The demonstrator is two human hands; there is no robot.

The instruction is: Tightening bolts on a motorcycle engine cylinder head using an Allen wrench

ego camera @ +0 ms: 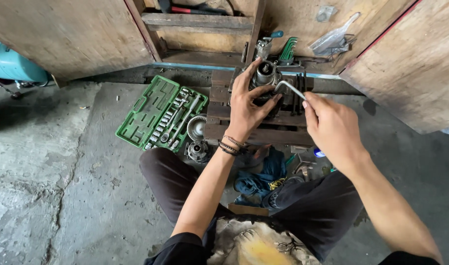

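My left hand (246, 105) wraps around a round metal machine part (265, 73) that stands on a low wooden pallet stand (219, 131). Beaded bracelets circle that wrist. My right hand (331, 125) grips the long arm of a silver L-shaped hex key (289, 88); its short end points down into the part beside my left fingers. I sit on the concrete floor with my knees spread around the stand.
An open green socket set case (153, 110) lies on the floor to the left, with a metal gear (197, 127) and a small round part (198, 149) beside it. Blue rag (261, 179) lies between my legs. Wooden cabinet doors (411, 64) stand open ahead; green hex keys (287, 50) sit on the shelf.
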